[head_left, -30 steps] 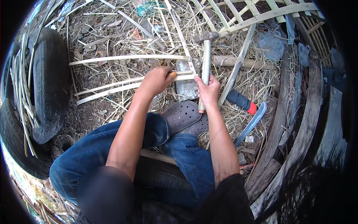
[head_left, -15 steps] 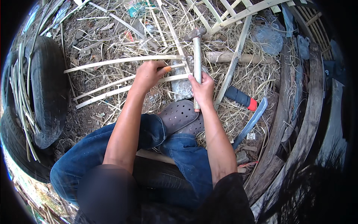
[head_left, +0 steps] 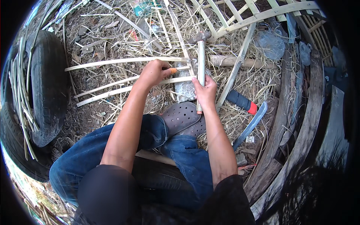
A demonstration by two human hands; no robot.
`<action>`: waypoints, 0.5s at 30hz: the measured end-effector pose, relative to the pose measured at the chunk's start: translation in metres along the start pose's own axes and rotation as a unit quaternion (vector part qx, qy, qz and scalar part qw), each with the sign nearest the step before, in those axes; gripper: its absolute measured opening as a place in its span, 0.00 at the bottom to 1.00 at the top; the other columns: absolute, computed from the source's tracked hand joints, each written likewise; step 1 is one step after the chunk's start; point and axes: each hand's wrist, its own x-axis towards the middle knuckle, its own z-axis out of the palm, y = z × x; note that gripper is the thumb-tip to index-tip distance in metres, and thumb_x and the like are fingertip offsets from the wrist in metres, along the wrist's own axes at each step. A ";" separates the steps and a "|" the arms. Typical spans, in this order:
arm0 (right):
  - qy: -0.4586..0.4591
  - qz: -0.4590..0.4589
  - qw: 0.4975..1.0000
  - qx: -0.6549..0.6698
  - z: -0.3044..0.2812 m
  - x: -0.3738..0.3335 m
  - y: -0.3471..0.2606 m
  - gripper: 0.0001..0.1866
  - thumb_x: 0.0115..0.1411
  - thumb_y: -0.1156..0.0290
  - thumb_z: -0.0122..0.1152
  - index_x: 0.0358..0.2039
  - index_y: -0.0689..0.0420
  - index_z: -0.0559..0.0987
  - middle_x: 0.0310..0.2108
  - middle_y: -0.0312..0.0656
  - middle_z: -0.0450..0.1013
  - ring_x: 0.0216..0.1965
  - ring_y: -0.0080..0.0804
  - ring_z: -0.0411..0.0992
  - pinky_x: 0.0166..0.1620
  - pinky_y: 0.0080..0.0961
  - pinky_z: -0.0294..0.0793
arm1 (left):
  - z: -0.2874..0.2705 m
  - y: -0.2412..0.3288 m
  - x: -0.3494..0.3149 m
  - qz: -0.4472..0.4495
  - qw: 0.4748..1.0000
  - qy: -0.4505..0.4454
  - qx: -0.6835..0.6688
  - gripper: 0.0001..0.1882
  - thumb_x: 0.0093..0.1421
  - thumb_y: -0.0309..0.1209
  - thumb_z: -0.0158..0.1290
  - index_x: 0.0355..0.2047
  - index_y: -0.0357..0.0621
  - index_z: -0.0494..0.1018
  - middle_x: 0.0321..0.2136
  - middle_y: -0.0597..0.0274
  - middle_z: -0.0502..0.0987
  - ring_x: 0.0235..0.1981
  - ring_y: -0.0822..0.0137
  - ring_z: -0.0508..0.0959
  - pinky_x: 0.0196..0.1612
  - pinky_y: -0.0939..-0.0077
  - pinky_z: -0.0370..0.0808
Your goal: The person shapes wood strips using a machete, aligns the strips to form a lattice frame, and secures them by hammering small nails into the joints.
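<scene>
My left hand [head_left: 154,73], with an orange wrap on one digit, pinches the middle one of three pale bamboo strips [head_left: 107,87]. Its end reaches a bamboo cross strip [head_left: 176,28]. An upper strip [head_left: 112,62] and a lower strip [head_left: 108,94] also meet that cross strip, above a grey stone block [head_left: 184,92]. My right hand [head_left: 206,90] is closed around the wooden handle of a hammer [head_left: 201,56], whose head points away from me. The right thumb rests by the lower strip's end. What the right fingers touch underneath is hidden.
Old tyres [head_left: 47,86] with thin strips lie at the left. A bamboo lattice [head_left: 258,17] stands far right. Right of my hands are a blade [head_left: 251,127], a black-and-red handle [head_left: 243,101], a round wooden pole [head_left: 255,62] and weathered planks [head_left: 303,138]. Shavings cover the ground.
The whole scene has shifted slightly in view. My left hand has edged a little to the right along with its strip. Both grips stay the same.
</scene>
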 end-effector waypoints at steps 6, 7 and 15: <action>0.023 -0.046 0.998 0.031 0.001 -0.012 -0.014 0.10 0.62 0.68 0.62 0.37 0.63 0.78 0.16 0.28 0.68 0.15 0.12 0.62 0.17 0.16 0.57 | -0.002 0.004 -0.001 -0.002 1.000 0.000 0.022 0.18 0.51 0.45 0.64 0.31 0.41 0.82 0.21 0.49 0.79 0.25 0.53 0.79 0.32 0.62 0.74; 0.040 -0.042 0.997 0.041 -0.001 -0.014 -0.016 0.10 0.63 0.68 0.61 0.37 0.63 0.77 0.17 0.29 0.68 0.15 0.12 0.62 0.18 0.16 0.58 | -0.001 0.005 -0.001 0.002 1.000 0.002 0.024 0.18 0.51 0.45 0.65 0.31 0.42 0.82 0.21 0.49 0.79 0.25 0.53 0.79 0.33 0.62 0.74; 0.034 -0.116 0.989 -0.080 -0.062 -0.064 -0.019 0.16 0.63 0.70 0.59 0.46 0.67 0.74 0.25 0.38 0.74 0.23 0.21 0.70 0.27 0.21 0.69 | 0.001 -0.001 -0.002 0.013 0.999 0.027 0.009 0.18 0.49 0.46 0.65 0.29 0.43 0.82 0.21 0.49 0.78 0.25 0.52 0.79 0.32 0.61 0.74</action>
